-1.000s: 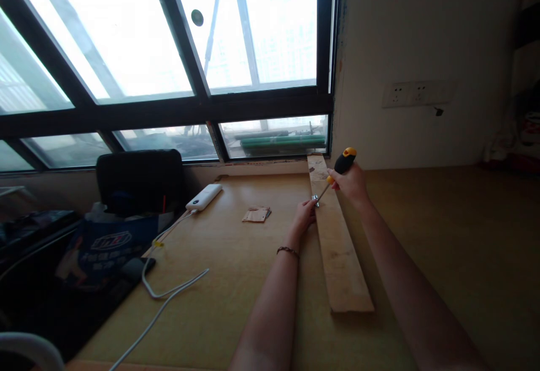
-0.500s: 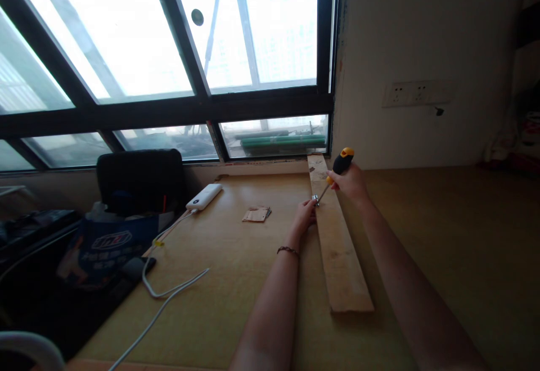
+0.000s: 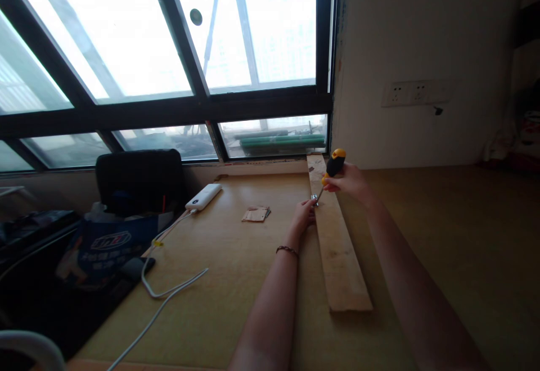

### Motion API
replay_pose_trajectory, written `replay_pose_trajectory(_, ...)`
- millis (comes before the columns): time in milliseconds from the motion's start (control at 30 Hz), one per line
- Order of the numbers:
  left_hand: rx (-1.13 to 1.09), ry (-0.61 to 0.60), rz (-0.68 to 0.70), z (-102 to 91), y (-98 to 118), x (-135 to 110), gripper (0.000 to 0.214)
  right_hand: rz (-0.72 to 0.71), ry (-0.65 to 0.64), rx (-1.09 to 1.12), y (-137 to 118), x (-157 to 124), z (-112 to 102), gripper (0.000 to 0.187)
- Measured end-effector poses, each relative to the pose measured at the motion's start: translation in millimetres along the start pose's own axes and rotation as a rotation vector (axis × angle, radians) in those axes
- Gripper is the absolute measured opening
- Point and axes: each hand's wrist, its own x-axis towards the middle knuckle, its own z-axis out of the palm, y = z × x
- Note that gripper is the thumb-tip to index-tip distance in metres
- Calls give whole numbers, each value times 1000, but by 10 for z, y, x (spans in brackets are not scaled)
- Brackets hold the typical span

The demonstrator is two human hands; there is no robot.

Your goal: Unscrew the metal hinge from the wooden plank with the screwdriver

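A long wooden board [image 3: 343, 258] lies on the table, running from the window sill towards me. My right hand [image 3: 351, 182] is closed around a yellow-and-black screwdriver [image 3: 336, 164], its shaft slanting down to the left. The tip reaches a small shiny metal fitting [image 3: 314, 197] on the board's left edge; its exact kind is too small to make out. With closed fingertips, my left hand [image 3: 302, 217] pinches that fitting against the board. A bracelet circles the left wrist.
A scrap of cardboard [image 3: 254, 214] with small dark metal pieces at its edge lies left of my hands. Further left are a white power bank [image 3: 204, 197] and its white cable [image 3: 169, 295]. A black chair [image 3: 139, 177] stands beyond the table's left edge.
The screwdriver's handle and my right hand have shifted slightly left, and the screwdriver looks a little steeper. My left hand and the metal fitting keep their place on the board.
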Motion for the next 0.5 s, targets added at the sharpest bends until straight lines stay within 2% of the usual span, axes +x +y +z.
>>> replay_pose_trajectory(100, -8, -3, 4, -4, -9, 9, 35, -33, 58, -73, 43, 38, 30, 24)
replay_pose_trajectory(400, -21, 13, -9, -17, -40, 58, 32, -28, 110, -104, 52, 49, 50, 22)
replay_pose_trajectory(500, -26, 31, -16, -15, -44, 66, 32, -50, 155, -224, 49, 52, 48, 21)
